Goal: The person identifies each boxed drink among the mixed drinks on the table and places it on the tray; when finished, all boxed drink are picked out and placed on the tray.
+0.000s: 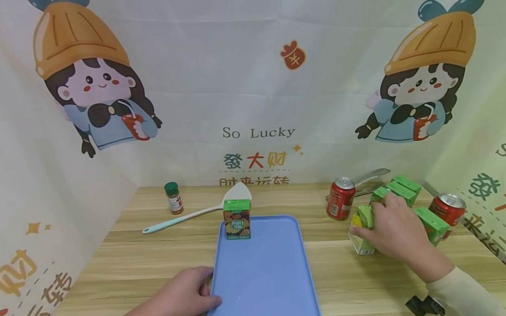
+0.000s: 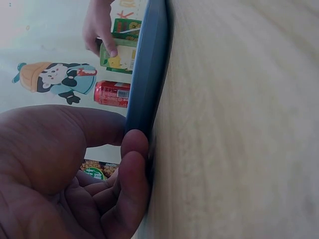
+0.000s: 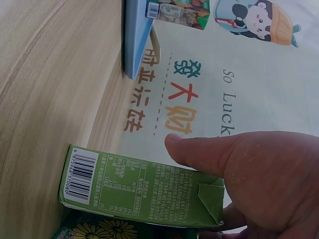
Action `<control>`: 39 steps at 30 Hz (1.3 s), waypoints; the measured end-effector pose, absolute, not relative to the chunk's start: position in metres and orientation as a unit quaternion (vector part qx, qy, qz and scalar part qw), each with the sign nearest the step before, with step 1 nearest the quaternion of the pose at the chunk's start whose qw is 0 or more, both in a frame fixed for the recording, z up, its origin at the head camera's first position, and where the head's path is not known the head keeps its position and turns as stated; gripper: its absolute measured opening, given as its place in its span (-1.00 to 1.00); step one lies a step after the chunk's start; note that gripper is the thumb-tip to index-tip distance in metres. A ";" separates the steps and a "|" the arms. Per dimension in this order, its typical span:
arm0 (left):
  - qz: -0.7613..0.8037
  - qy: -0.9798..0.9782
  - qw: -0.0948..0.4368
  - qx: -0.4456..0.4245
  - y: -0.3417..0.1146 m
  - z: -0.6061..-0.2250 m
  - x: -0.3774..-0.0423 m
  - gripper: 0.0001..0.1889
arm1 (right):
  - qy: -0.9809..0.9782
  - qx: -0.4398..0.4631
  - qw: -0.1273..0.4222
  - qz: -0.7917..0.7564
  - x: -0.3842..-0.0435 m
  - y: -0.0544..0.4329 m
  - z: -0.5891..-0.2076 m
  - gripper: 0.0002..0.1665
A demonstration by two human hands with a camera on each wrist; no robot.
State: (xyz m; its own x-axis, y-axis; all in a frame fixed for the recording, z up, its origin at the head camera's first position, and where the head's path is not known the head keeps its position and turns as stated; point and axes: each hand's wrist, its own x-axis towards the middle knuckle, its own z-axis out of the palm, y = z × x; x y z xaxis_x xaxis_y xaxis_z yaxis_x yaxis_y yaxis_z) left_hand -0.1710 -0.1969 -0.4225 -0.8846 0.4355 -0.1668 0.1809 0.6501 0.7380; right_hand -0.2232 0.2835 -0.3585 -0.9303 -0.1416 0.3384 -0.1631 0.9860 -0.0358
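At bottom centre, the cut-off tray is pinched by the left hand, and at right a partly hidden carton is gripped by the right hand.

The left hand holds a smooth plastic tray, the right hand a smooth paper carton; beyond shines a metal can; the worktop looks wooden.

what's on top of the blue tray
A green-topped carton stands in the far left corner of the blue tray, and the left hand grips its left edge. The carton hides the surface beneath it.
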 end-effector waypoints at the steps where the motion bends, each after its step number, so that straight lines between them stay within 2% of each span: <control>1: 0.381 0.893 0.168 0.172 -0.197 -0.423 -0.171 -0.74 | -0.982 0.078 0.170 0.030 -0.223 0.283 -0.359 -0.01; 14: 0.382 0.892 0.169 0.171 -0.197 -0.423 -0.172 -0.73 | -0.979 0.115 0.164 0.033 -0.223 0.277 -0.363 -0.07; 28: 0.384 0.891 0.173 0.169 -0.197 -0.423 -0.171 -0.74 | -0.983 0.101 0.102 0.112 -0.224 0.269 -0.363 -0.09; 39: 0.384 0.891 0.172 0.168 -0.197 -0.422 -0.171 -0.73 | -0.976 0.113 0.104 0.152 -0.228 0.271 -0.366 -0.12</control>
State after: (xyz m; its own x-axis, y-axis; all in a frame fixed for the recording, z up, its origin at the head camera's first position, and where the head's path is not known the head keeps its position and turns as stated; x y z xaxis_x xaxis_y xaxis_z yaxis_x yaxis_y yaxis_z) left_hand -0.1713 -0.1973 -0.4224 -0.8845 0.4312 -0.1780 0.1668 0.6487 0.7425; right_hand -0.2276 0.2709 -0.3662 -0.9526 -0.1897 0.2380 -0.2531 0.9281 -0.2732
